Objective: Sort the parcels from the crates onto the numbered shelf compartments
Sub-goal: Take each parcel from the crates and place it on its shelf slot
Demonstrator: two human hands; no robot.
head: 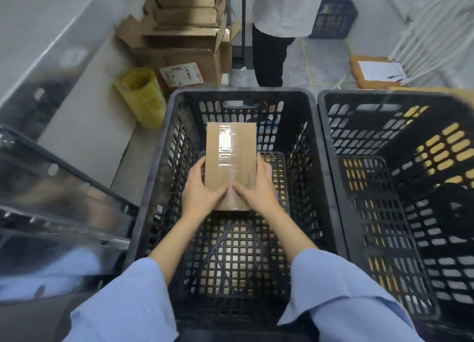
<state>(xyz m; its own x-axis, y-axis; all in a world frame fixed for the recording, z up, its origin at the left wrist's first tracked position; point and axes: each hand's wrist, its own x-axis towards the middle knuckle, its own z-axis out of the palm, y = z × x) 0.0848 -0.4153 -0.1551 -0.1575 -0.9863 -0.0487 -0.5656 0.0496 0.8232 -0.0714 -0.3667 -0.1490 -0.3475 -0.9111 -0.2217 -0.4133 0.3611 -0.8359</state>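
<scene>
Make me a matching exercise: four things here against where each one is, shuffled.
1 brown taped cardboard parcel
2 yellow plastic roll
3 dark blue plastic crate
4 brown board with white paper

a just beyond the right black crate
b in left hand and right hand
c left of the left black crate
d farthest back, by the standing person

Pairs: 1-b, 2-c, 3-d, 4-a

Both hands (232, 190) round parcel (230, 162), in crate (164, 188).
</scene>
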